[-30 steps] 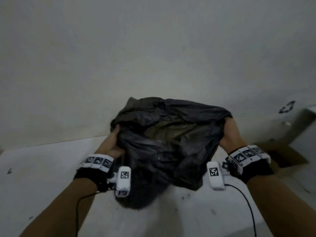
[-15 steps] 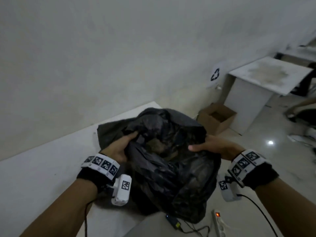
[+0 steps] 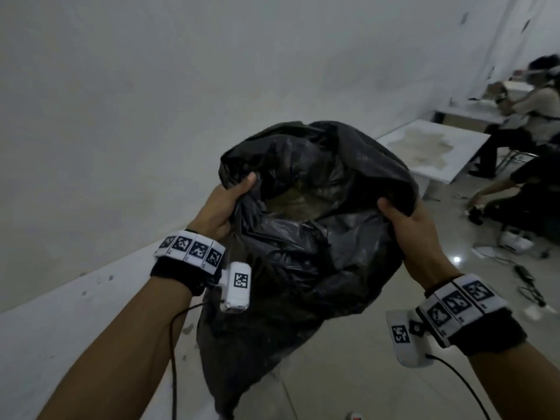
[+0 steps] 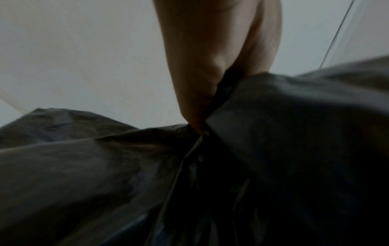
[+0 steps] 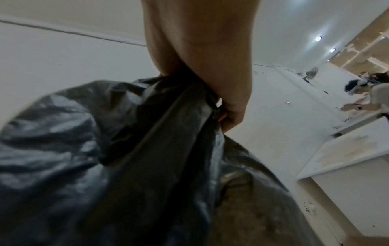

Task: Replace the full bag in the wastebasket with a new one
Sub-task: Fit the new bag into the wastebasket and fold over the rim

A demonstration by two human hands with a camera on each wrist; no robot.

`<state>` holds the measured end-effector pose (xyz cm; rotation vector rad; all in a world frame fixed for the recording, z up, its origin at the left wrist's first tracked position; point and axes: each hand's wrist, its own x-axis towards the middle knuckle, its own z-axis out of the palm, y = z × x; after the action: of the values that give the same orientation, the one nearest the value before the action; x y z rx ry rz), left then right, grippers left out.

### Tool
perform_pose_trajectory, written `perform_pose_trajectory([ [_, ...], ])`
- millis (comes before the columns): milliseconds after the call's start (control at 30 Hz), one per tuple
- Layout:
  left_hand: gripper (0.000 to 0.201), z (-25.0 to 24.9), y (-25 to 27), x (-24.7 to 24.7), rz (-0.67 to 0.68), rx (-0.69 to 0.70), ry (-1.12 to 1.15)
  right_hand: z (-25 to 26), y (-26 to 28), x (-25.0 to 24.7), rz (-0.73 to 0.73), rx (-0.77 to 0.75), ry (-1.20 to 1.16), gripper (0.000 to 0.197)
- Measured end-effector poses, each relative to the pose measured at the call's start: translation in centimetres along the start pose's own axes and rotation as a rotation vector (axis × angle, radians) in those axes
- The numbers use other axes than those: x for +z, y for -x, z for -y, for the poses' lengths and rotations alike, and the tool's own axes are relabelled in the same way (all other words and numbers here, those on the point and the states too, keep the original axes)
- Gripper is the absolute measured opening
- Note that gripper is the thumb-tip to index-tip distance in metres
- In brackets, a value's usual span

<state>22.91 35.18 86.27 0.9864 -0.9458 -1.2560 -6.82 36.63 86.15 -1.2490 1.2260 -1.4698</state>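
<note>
A full black plastic bag (image 3: 303,262) hangs in the air between both hands, its mouth open and brownish rubbish showing inside. My left hand (image 3: 225,204) grips the bag's left rim, thumb over the edge. My right hand (image 3: 403,219) grips the right rim. The left wrist view shows the left hand (image 4: 200,79) pinching the black bag (image 4: 273,133). In the right wrist view the right hand (image 5: 210,69) is curled round a gathered fold of the bag (image 5: 126,149). No wastebasket is in view.
A white table (image 3: 60,328) lies at the lower left below the bag. A second, stained white table (image 3: 433,147) stands at the right by the wall. People sit and crouch at the far right (image 3: 521,177). Cables (image 3: 530,286) lie on the glossy floor.
The bag has been lifted higher and carried to the right, off the white table. Both hands keep their hold on the rim, and the view has turned towards the room.
</note>
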Motion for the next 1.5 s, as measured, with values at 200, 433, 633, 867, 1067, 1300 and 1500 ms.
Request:
perform_pose_trajectory([
  [200, 0.05, 5.8, -3.6, 4.9, -0.04, -0.009, -0.153, -3.5, -4.0, -4.2, 0.19, 0.009, 0.298, 0.073],
  [433, 0.036, 11.3, -10.3, 8.8, 0.222, -0.135, -0.575, -8.0, -10.6, -5.1, 0.246, -0.243, 0.812, 0.126],
  [633, 0.027, 15.2, -21.5, 12.4, 0.45, -0.225, -0.559, -13.6, -22.1, -2.1, 0.558, -0.174, 0.907, 0.129],
  [867, 0.058, 19.8, -33.1, 11.2, 0.308, -0.306, -0.698, -20.6, -38.1, 1.5, 0.878, 0.135, 1.056, 0.045],
  [1067, 0.1, 25.9, -34.4, 7.7, 0.064, -0.619, -0.815, -24.8, -46.5, 3.4, 0.857, 0.342, 0.981, 0.031],
  [1300, 0.105, 32.3, -33.2, 7.5, -0.389, -0.902, -0.525, -30.4, -53.7, 7.4, 1.007, 0.404, 0.917, 0.054],
  [1500, 0.066, 34.3, -33.7, 13.7, -0.714, -0.882, 0.136, -32.2, -58.3, 10.6, 1.127, 0.462, 0.847, 0.042],
])
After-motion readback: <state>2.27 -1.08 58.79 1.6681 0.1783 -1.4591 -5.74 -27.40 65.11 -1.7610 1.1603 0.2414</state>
